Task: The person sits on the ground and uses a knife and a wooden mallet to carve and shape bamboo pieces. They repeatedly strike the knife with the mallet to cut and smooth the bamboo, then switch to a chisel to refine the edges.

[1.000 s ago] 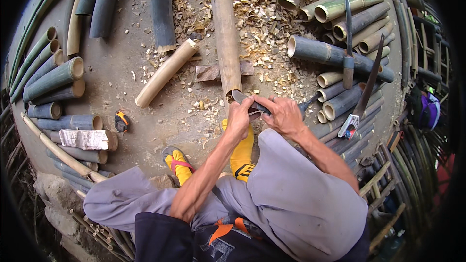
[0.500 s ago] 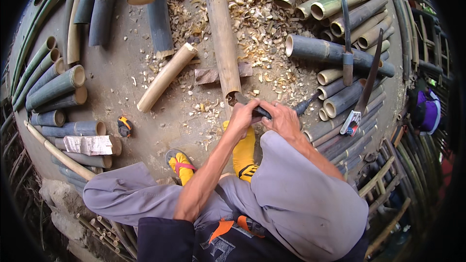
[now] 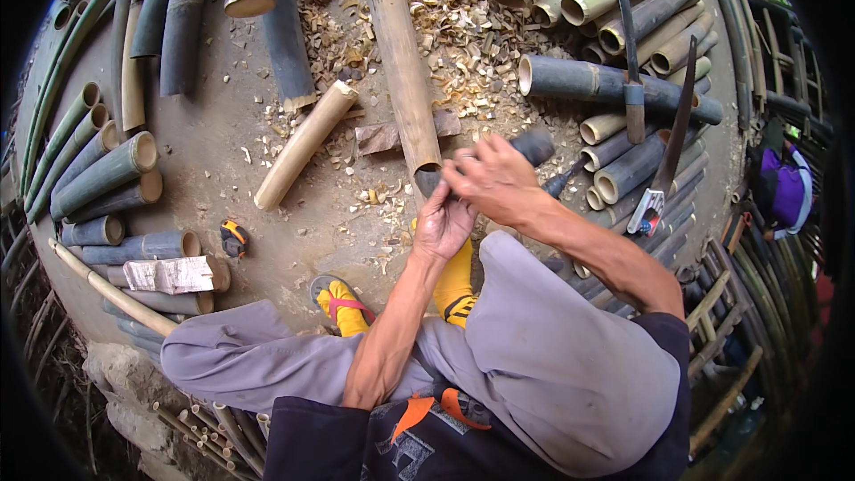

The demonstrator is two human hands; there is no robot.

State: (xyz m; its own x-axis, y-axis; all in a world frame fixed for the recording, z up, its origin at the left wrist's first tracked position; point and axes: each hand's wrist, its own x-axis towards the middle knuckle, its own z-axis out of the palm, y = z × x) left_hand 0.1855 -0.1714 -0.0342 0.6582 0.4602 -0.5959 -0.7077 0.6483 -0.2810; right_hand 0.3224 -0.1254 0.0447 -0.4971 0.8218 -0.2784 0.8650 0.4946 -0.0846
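Observation:
A peeled bamboo tube (image 3: 398, 53) lies propped on a flat piece of wood (image 3: 378, 137), its open end toward me. My right hand (image 3: 492, 176) is closed around a dark-handled tool (image 3: 533, 147); the handle is smeared by motion and sticks out to the right. Its working end is hidden by my fingers, so I cannot tell its kind. Just below the tube's mouth, my left hand (image 3: 443, 224) is palm up with fingers bent against the right hand. Whatever it pinches is hidden.
Wood shavings (image 3: 445, 62) cover the ground beyond. A shorter bamboo piece (image 3: 305, 145) and a tape measure (image 3: 234, 238) lie left. On stacked bamboo at right rest a knife (image 3: 633, 93) and a handsaw (image 3: 648, 212). Cut bamboo tubes (image 3: 114, 176) line the left side.
My right hand has turned and shifted up and left, swinging the dark handle up and right. My left hand has rolled palm up near the tube's mouth. The view has shifted slightly.

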